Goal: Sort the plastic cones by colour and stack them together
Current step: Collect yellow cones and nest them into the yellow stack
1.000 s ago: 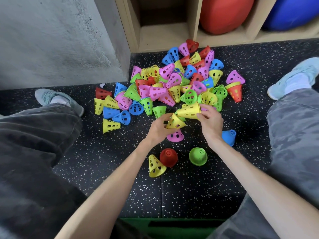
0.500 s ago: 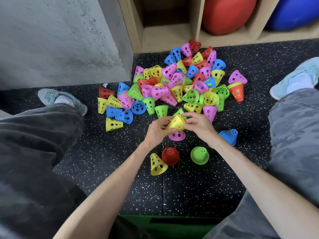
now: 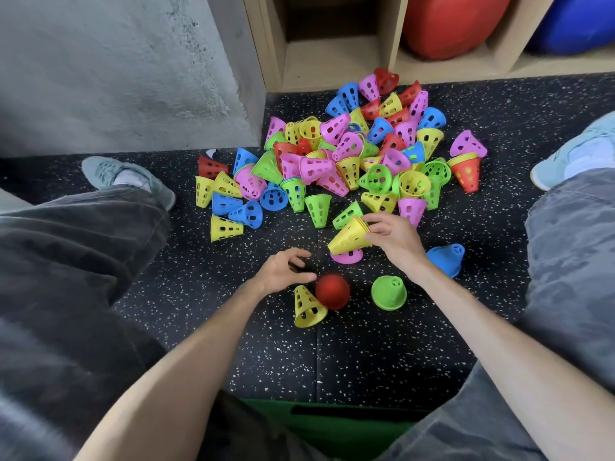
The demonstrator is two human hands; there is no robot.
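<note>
Holding: right hand (image 3: 396, 241) now grips the nested yellow cones (image 3: 349, 236) alone, tilted above a pink cone (image 3: 346, 257).
Left hand (image 3: 283, 269): it has let go of that stack since half a second ago; fingers loosely curled, empty, just above the fallen yellow cone (image 3: 307, 307).
Meaning: probably that loose yellow joins next.
Started piles: red cone (image 3: 332, 292), green cone (image 3: 388, 292), blue cone (image 3: 446, 259) stand near.
Obstacle: unsorted heap (image 3: 349, 161) remains tangled, colours interlocked; red sits touching the fallen yellow.

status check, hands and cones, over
Right hand grips nested yellow cones. Left hand open, empty, above lone yellow cone. Mixed pile unsorted. Nothing blocking.
</note>
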